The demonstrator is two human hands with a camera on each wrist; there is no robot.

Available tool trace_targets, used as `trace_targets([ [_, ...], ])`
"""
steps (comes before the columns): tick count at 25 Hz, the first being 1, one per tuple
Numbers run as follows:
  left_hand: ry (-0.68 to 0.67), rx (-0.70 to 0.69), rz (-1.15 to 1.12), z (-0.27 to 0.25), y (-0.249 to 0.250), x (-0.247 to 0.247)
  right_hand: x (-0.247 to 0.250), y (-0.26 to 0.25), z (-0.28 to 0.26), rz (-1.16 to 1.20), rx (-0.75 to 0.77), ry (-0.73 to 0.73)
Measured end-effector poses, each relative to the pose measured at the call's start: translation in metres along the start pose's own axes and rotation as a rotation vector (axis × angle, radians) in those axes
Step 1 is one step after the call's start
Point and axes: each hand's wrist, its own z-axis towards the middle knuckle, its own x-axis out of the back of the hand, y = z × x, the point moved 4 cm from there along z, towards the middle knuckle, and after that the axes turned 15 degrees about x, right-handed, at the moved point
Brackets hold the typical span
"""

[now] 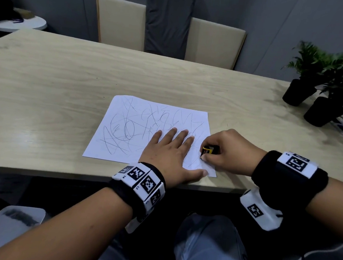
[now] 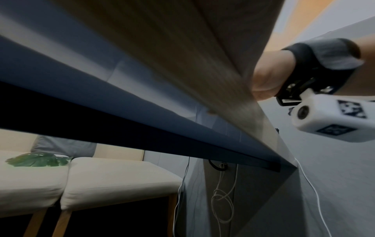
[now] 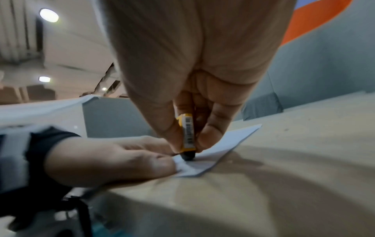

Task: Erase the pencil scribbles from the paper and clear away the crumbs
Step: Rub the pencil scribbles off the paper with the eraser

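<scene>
pinning thin, crease-prone paper (image 1: 126,126) with flat left hand (image 1: 170,152) at 6 o'clock of surface (image 1: 48,80); right hand (image 1: 228,152) pinching firm eraser (image 1: 208,149) by sleeve, rubbing 5 o'clock corner.

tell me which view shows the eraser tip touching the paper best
The right wrist view: the eraser stands close up, its dark tip on the paper. The head view shows only its top in the right hand. The left wrist view misses it.

The left hand (image 1: 171,150) is covering the near right part of the paper (image 1: 126,130) and its scribbles (image 1: 124,128). The right hand (image 1: 228,152) is hiding most of the eraser (image 1: 207,149). The potted plants (image 1: 328,80) at far right are blurring.
</scene>
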Motion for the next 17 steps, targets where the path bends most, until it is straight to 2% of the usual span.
trace_targets([
  [17,0.001,0.001,-0.004,-0.0003,-0.0008,0.0000,-0.0018,0.0003,-0.0028,0.022,0.015,0.000],
])
